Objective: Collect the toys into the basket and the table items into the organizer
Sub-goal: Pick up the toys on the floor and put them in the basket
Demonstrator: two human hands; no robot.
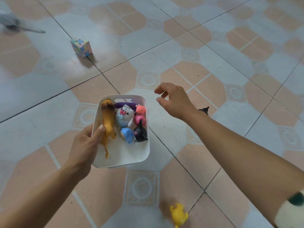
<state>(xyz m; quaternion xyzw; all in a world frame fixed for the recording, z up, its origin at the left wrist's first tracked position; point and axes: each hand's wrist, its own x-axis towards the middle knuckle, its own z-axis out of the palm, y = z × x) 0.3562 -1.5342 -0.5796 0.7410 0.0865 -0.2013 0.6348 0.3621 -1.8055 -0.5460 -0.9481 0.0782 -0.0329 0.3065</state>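
Note:
My left hand grips the left rim of a white basket, thumb inside the wall. Several toys lie in the basket: a yellow lion, a white crocheted bear, pink figures, a blue figure and a black figure. To the right of the basket my right hand hovers with loosely curled fingers and holds nothing. A black toy peeks out from behind my right wrist. On the floor, a pastel cube lies far left and a yellow toy sits near the bottom.
The floor is tiled in pink and pale grey. A blurred grey object lies at the far upper left. A white and green sleeve cuff shows on my right arm.

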